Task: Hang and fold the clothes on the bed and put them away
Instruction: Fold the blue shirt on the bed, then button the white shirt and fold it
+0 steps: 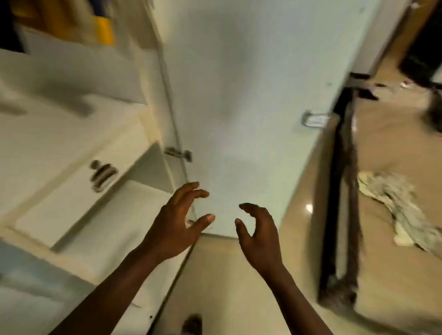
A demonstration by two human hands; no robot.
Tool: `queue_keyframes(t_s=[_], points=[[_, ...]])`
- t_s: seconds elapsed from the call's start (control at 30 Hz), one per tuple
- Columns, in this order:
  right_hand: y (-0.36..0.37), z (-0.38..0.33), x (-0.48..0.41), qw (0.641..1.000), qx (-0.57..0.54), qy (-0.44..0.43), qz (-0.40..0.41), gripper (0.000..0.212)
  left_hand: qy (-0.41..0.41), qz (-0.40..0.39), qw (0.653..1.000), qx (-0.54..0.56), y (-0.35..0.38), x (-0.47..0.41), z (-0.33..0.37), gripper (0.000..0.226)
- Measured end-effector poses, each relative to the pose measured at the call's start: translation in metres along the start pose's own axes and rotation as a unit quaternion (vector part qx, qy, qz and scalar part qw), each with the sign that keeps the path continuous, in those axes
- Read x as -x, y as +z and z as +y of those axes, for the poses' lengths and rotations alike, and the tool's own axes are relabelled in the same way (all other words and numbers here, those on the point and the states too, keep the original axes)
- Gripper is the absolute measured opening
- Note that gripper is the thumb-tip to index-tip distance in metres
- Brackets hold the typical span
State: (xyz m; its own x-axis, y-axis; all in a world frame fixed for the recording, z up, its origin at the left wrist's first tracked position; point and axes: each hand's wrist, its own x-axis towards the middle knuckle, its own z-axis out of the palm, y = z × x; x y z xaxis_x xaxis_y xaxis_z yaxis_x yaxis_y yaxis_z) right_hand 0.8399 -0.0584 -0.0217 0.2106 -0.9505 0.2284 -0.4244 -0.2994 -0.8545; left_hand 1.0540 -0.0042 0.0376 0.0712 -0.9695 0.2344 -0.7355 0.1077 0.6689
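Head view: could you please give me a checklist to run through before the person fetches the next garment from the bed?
1. Left hand free: ok, fingers loosely curled, holds nothing.
2. Right hand free: ok, holds nothing.
3. Wardrobe door open: ok, swung wide.
4. Garment waiting on the bed: ok, one pale crumpled piece lies there.
5. Floor towards the bed: ok, bare where it shows.
6. Space on the wardrobe shelves: cannot tell, too blurred.
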Motion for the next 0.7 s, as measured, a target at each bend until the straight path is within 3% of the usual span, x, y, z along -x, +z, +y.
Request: queue_keyframes(t_s=[0.13, 0.37, 0.7], points=[[-0.061, 0.073, 0.027, 0.993, 0.024, 0.104, 0.047, 0.044, 0.040, -0.122, 0.991, 0.023, 0.100, -0.032, 0.022, 0.065], [-0.158, 0.170, 0.022, 0.963, 0.043, 0.248, 0.098, 0.050, 0.075, -0.261, 0.960, 0.067, 0.248, -0.117, 0.063, 0.054], [-0.286, 0.262, 0.021, 0.866, 0.029, 0.446, 0.223, 0.037, 0.071, -0.388, 0.910, 0.124, 0.417, -0.228, 0.144, 0.044]])
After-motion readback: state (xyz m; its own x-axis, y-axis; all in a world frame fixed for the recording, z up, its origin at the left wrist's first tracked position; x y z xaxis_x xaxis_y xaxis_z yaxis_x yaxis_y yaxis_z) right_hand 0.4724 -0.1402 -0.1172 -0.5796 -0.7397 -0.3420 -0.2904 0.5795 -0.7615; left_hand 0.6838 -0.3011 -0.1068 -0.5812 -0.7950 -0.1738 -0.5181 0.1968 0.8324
